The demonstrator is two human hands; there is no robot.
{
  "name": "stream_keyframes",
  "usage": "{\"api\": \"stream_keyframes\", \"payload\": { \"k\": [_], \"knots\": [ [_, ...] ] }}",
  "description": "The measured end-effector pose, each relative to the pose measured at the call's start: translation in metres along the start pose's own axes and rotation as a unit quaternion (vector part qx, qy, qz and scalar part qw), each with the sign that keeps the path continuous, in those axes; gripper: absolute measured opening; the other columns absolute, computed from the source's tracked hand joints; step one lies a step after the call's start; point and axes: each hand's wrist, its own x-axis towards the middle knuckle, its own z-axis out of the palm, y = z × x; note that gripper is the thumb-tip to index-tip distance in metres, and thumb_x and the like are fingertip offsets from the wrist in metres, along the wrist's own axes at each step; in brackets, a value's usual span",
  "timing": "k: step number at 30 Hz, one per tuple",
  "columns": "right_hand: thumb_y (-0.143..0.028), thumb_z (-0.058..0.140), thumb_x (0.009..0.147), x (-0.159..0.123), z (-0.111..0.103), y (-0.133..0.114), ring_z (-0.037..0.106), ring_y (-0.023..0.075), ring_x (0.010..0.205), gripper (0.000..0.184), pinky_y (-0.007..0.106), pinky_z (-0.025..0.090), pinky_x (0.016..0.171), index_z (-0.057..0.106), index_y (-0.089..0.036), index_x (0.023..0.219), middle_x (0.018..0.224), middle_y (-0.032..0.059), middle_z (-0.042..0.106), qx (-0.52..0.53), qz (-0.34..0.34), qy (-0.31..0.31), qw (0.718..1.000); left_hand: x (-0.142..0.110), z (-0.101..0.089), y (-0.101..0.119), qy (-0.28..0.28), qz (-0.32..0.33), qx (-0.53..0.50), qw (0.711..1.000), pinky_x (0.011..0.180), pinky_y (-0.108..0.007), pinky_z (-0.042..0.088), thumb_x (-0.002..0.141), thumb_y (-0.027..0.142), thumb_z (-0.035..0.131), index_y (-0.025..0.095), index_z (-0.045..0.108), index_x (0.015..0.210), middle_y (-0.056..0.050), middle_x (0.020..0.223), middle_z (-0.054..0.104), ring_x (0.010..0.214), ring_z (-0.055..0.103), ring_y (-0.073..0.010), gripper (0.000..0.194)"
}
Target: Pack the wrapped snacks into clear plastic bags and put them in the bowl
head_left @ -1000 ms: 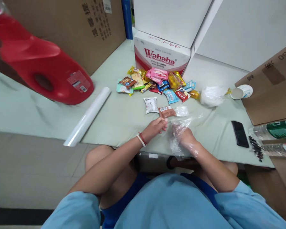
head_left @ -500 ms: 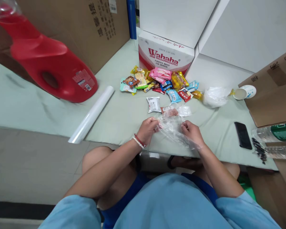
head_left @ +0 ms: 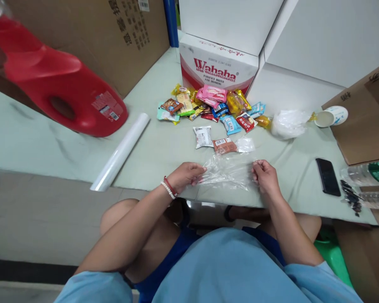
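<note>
On the left of the worktop (head_left: 169, 147) stands a red jug (head_left: 94, 120); a white roll (head_left: 121, 151) slants to the near edge. My left grip (head_left: 186, 174) pinches one side of the clear plastic film (head_left: 227, 170), stretched by the near edge. Beyond it lie a white packet (head_left: 203, 137) and brown packet (head_left: 225, 145), then heaped snacks (head_left: 213, 93) against a carton (head_left: 217, 69). My right grip (head_left: 265, 176) pinches the film's other side; a phone (head_left: 328, 176) lies near the right corner.
</note>
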Motion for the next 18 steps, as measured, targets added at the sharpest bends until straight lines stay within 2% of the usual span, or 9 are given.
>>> {"api": "stream_keyframes", "payload": {
  "k": [2, 5, 7, 8, 10, 12, 14, 16, 18],
  "knots": [
    [-0.054, 0.082, 0.071, 0.001, -0.003, -0.003, 0.042, 0.0062, 0.042, 0.043, 0.018, 0.026, 0.032, 0.056, -0.023, 0.084, 0.065, -0.0064, 0.057, 0.017, 0.003, 0.010, 1.000, 0.000, -0.001, 0.002, -0.012, 0.014, -0.012, 1.000, 0.041, -0.020, 0.029, 0.068, 0.053, 0.085, 0.018, 0.054, 0.069, 0.002, 0.053, 0.058, 0.041, 0.045, -0.0070, 0.047],
    [-0.053, 0.086, 0.069, 0.004, -0.006, -0.006, 0.040, 0.0051, 0.041, 0.044, 0.017, 0.024, 0.031, 0.058, -0.023, 0.084, 0.065, -0.0065, 0.057, 0.047, 0.003, 0.017, 0.999, -0.005, 0.004, 0.005, 0.032, 0.078, -0.044, 0.995, 0.038, -0.020, 0.031, 0.074, 0.057, 0.079, 0.021, 0.051, 0.078, 0.004, 0.060, 0.062, 0.037, 0.049, -0.0077, 0.045],
    [-0.053, 0.087, 0.068, 0.007, -0.005, -0.010, 0.039, 0.0045, 0.040, 0.044, 0.017, 0.023, 0.032, 0.059, -0.022, 0.084, 0.065, -0.0068, 0.057, 0.077, -0.002, 0.004, 0.997, -0.008, 0.007, 0.007, 0.054, 0.097, -0.045, 0.993, 0.035, -0.020, 0.029, 0.078, 0.061, 0.074, 0.023, 0.047, 0.084, 0.005, 0.066, 0.066, 0.034, 0.050, -0.0081, 0.047],
    [-0.055, 0.087, 0.069, 0.009, -0.005, -0.012, 0.041, 0.0049, 0.042, 0.045, 0.016, 0.027, 0.033, 0.060, -0.023, 0.087, 0.067, -0.0063, 0.059, 0.098, -0.002, -0.013, 0.995, -0.010, 0.009, 0.008, 0.051, 0.091, -0.044, 0.994, 0.033, -0.020, 0.026, 0.080, 0.063, 0.072, 0.024, 0.044, 0.086, 0.005, 0.068, 0.068, 0.032, 0.051, -0.0084, 0.048],
    [-0.062, 0.083, 0.070, 0.011, -0.004, -0.017, 0.057, 0.0092, 0.055, 0.052, 0.018, 0.043, 0.043, 0.063, -0.025, 0.100, 0.080, -0.0027, 0.068, 0.141, 0.012, -0.077, 0.987, -0.011, 0.011, 0.009, 0.032, 0.064, -0.051, 0.996, 0.031, -0.019, 0.021, 0.081, 0.065, 0.069, 0.025, 0.040, 0.087, 0.005, 0.070, 0.070, 0.030, 0.051, -0.0090, 0.049],
    [-0.065, 0.084, 0.065, 0.010, -0.002, -0.020, 0.070, 0.0167, 0.085, 0.071, 0.027, 0.058, 0.067, 0.060, -0.029, 0.121, 0.103, 0.0024, 0.073, 0.163, 0.025, -0.153, 0.974, -0.010, 0.011, 0.009, 0.034, 0.048, -0.067, 0.996, 0.030, -0.019, 0.019, 0.082, 0.064, 0.067, 0.025, 0.039, 0.088, 0.003, 0.069, 0.071, 0.029, 0.049, -0.0091, 0.048],
    [-0.054, 0.093, 0.056, 0.008, 0.000, -0.019, 0.069, 0.0200, 0.107, 0.093, 0.033, 0.057, 0.087, 0.052, -0.032, 0.136, 0.116, 0.0042, 0.072, 0.141, 0.024, -0.194, 0.971, -0.007, 0.010, 0.009, 0.059, 0.047, -0.082, 0.994, 0.030, -0.019, 0.020, 0.083, 0.060, 0.065, 0.025, 0.039, 0.087, 0.002, 0.068, 0.071, 0.028, 0.046, -0.0088, 0.044],
    [-0.037, 0.098, 0.052, 0.004, 0.003, -0.014, 0.069, 0.0173, 0.101, 0.105, 0.031, 0.055, 0.089, 0.045, -0.032, 0.143, 0.111, 0.0022, 0.074, 0.089, 0.012, -0.186, 0.978, -0.003, 0.010, 0.008, 0.083, 0.042, -0.090, 0.992, 0.031, -0.020, 0.023, 0.084, 0.055, 0.064, 0.025, 0.040, 0.087, 0.002, 0.065, 0.070, 0.028, 0.043, -0.0083, 0.039],
    [-0.031, 0.096, 0.056, -0.001, 0.005, -0.009, 0.069, 0.0150, 0.087, 0.102, 0.028, 0.054, 0.082, 0.043, -0.029, 0.144, 0.096, -0.0006, 0.075, 0.044, 0.014, -0.171, 0.984, -0.001, 0.009, 0.007, 0.097, 0.032, -0.087, 0.991, 0.032, -0.020, 0.025, 0.086, 0.051, 0.063, 0.025, 0.040, 0.086, 0.002, 0.064, 0.070, 0.029, 0.040, -0.0078, 0.035]
  ]
}}
